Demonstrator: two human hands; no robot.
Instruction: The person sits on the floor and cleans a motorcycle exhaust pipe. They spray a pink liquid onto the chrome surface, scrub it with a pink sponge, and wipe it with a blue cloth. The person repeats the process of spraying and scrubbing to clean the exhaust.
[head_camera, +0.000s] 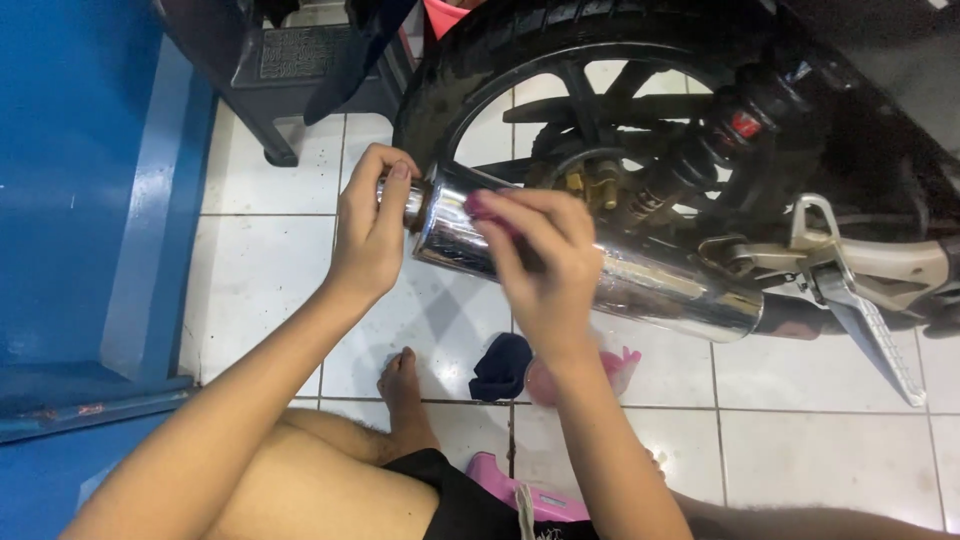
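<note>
A chrome motorcycle exhaust pipe (650, 290) runs left to right beside the black rear wheel (520, 60). My left hand (370, 225) grips the narrow tail end of the exhaust. My right hand (540, 260) presses a small pink cloth (482, 207) against the chrome body near its left end; most of the cloth is hidden under my fingers.
A silver footrest (865, 320) juts out at right. A dark blue rag (500, 365) and a pink plastic container (610, 368) lie on the white tiled floor (270, 260). A blue wall (80, 180) stands at left, a dark stool (280, 70) behind. My bare foot (405, 385) rests below.
</note>
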